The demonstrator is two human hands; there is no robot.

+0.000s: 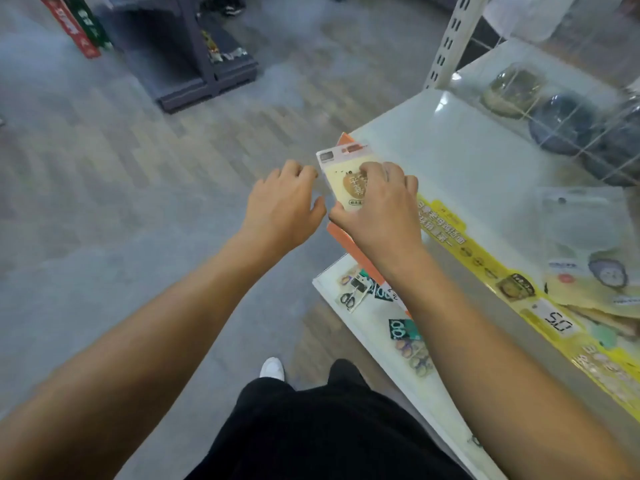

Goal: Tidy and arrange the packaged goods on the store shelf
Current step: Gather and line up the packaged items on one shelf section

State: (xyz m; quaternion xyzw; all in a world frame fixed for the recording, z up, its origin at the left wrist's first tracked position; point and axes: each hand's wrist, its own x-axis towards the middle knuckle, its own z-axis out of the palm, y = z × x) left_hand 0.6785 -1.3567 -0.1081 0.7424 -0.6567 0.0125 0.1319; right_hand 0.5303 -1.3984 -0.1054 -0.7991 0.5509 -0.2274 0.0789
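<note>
1. Head view: the right hand (pixel 377 209) lies on top of a cream packet (pixel 346 183) at the front left corner of the white shelf (pixel 450 157); its fingers curl over the packet's upper face and the thumb runs along the near edge, clamping it.
2. The left hand (pixel 282 206) sits just beside the packet's left edge, fingers loosely bent and a little apart, thumb tip close to the right thumb; whether it touches the packet cannot be told.
3. The packet is flat and pale cream, with a brown heart-shaped mark, printed characters and a grey-pink header strip at its far end. It rests on orange packets (pixel 349 242) stacked beneath.
4. A yellow price strip (pixel 485 261) runs along the shelf's front edge, carrying a tag (pixel 557 322) reading 50.
5. Further yellow pouches (pixel 595 282) lie to the right; dark bowls (pixel 561 124) stand behind wire dividers at the back.
6. A lower shelf (pixel 367 327) holds small carded items.
</note>
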